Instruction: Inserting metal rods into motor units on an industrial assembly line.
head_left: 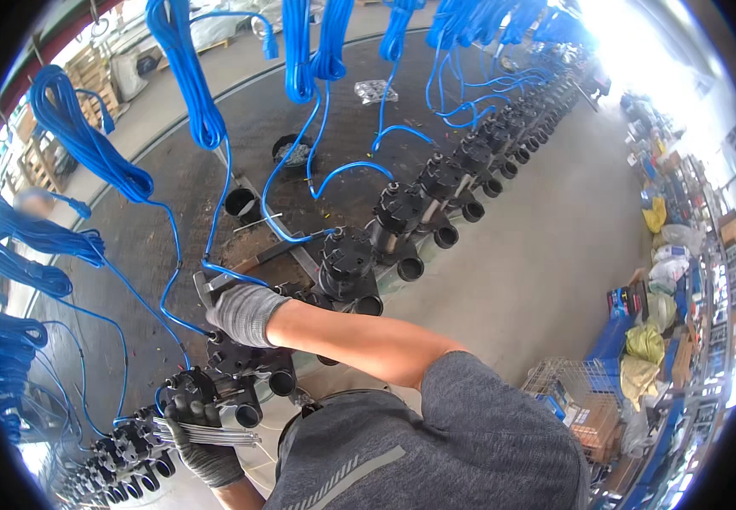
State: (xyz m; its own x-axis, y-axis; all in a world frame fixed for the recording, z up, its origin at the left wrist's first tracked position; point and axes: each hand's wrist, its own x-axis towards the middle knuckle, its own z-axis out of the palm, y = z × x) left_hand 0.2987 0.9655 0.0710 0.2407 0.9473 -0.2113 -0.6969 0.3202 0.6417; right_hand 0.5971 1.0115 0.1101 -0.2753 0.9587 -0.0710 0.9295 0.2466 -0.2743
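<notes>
Silvery strips [234,436] lie across my left hand [202,444], under the gloved fingers, their ends sticking out on both sides. They are thin, straight and loosely bunched; those fingers curl around them. Farther out, my gloved right hand [247,314] wraps around a grey tool [204,289] near the row of black units [348,262]; its fingertips are hidden. Beyond, coiled blue cables [183,72] hang above the dark tabletop [351,127].

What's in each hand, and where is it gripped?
The left hand holds a bundle of silvery strips partway along, ends out both sides. The right hand is at a grey object; whether and where it grips cannot be told.
</notes>
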